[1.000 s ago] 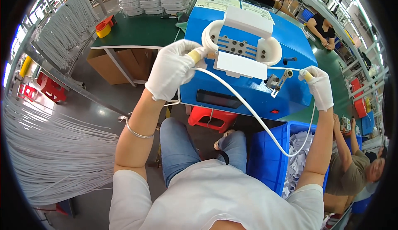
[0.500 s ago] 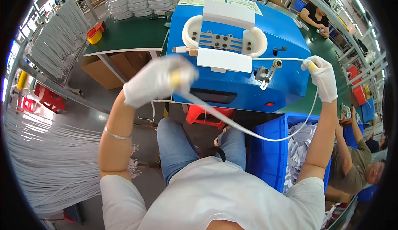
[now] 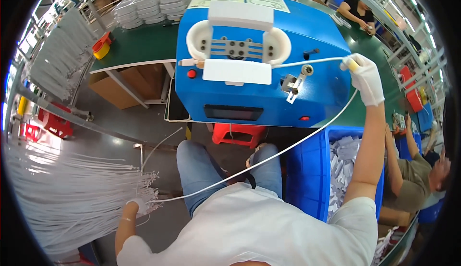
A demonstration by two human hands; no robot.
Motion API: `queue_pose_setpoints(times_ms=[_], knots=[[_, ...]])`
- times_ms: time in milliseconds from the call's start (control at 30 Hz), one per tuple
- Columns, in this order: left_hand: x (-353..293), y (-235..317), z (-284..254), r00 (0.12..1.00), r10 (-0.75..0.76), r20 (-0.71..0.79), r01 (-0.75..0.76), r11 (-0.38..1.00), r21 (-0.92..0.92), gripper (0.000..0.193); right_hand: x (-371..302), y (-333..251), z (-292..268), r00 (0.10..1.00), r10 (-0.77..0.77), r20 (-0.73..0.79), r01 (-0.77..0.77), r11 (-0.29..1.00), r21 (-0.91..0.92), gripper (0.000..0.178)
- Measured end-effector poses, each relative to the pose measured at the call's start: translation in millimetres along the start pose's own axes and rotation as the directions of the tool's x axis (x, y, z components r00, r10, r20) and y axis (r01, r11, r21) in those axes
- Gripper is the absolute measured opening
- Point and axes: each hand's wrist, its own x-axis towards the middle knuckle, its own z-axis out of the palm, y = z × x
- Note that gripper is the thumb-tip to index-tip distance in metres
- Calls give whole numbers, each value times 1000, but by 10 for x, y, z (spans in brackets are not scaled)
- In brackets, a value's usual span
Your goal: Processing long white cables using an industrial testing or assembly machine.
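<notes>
My right hand [image 3: 367,79], in a white glove with a yellow patch, is closed on a white cable [image 3: 269,160] beside the right end of a blue machine [image 3: 288,105]. One stretch of the cable runs left from this hand under the machine's white front cover [image 3: 237,71]. Its connector end [image 3: 188,63] sticks out on the cover's left. Another stretch sags across my lap to my gloved left hand [image 3: 138,204], low on the left. That hand appears closed on the cable, against a bundle of white cables [image 3: 72,194]; its fingers are mostly hidden.
A blue bin [image 3: 309,179] with white scraps stands right of my legs. Beneath the machine is a red stool [image 3: 237,134]. Clear plastic trays [image 3: 153,2] and a yellow-and-red tape dispenser [image 3: 102,46] sit on the green bench. Co-workers sit at the back and right.
My left hand has swung from the machine's front down to the cable bundle, stretching the cable across my lap. A red button on the machine has come into sight. My right hand keeps its grip.
</notes>
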Motion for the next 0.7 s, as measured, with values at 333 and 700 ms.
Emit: queue_pose_setpoints(times_ms=[333,700], knots=[[-2318,1444,-1823,540,503,-675,-804,71,-591,34,-68,70,-133,984,-41,-176,42,999,3,21],[-1818,2665,-2249,293,797,-528,-642,-245,-726,35,-549,258,-445,976,6,-219,27,988,151,20]])
